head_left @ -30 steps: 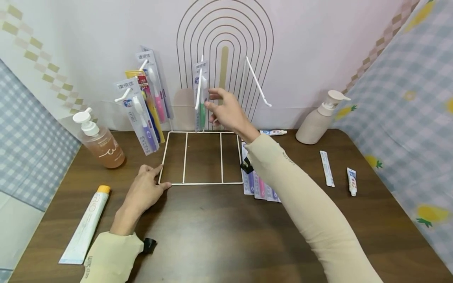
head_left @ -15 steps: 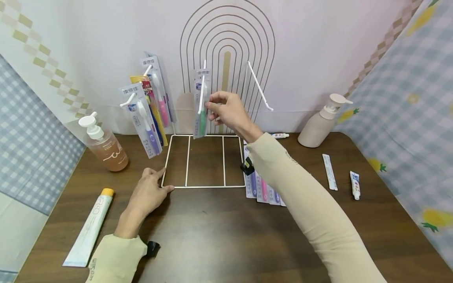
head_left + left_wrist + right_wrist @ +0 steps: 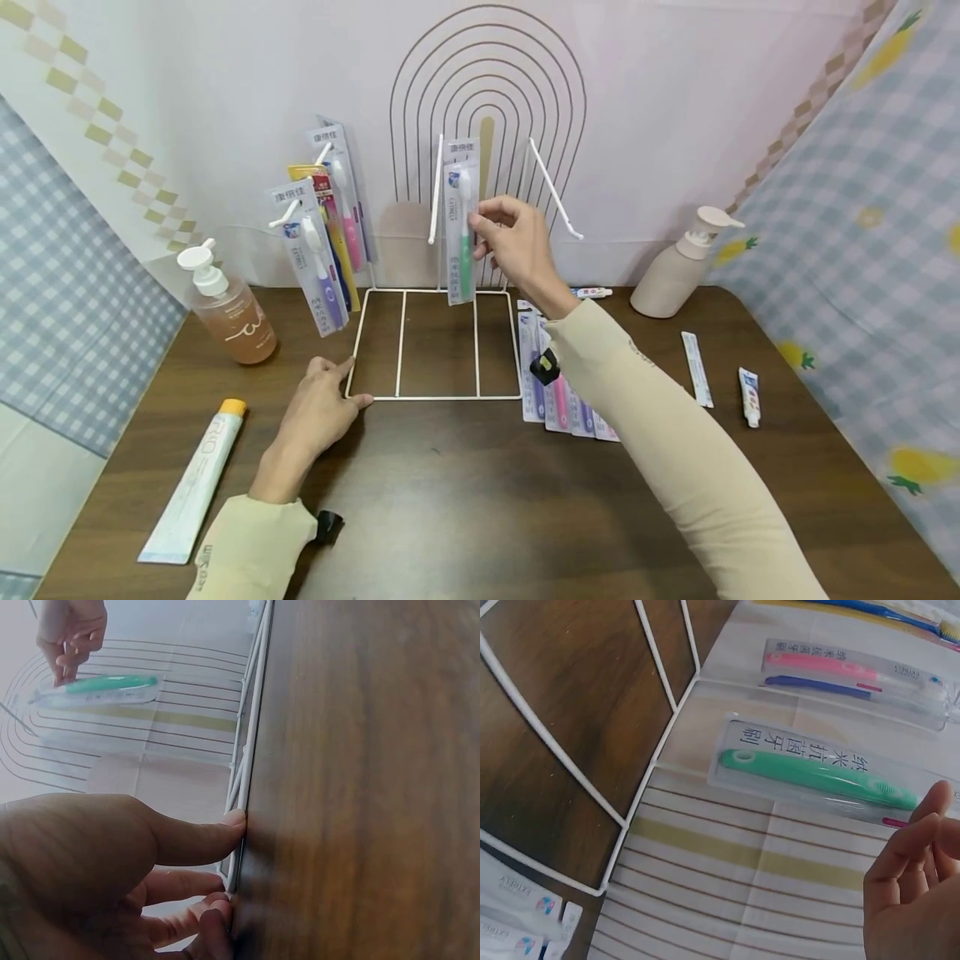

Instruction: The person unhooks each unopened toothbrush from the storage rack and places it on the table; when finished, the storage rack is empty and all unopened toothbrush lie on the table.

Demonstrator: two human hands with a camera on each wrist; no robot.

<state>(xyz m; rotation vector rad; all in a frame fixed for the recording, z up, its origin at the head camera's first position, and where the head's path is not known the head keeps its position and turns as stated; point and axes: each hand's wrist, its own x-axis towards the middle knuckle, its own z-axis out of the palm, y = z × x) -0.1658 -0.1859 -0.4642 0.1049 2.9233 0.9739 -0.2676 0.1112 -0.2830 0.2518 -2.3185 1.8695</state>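
Head view: right hand (image 3: 517,246) pinches green toothbrush pack (image 3: 460,225), grip at its right edge, beside a hook (image 3: 436,190). Left hand (image 3: 321,408) presses rack base (image 3: 435,397), fingers relaxed.

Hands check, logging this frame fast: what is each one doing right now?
Left hand: open, fingers pressing the white wire rack at its front corner.
Right hand: fingers pinching the green toothbrush pack, held upright.
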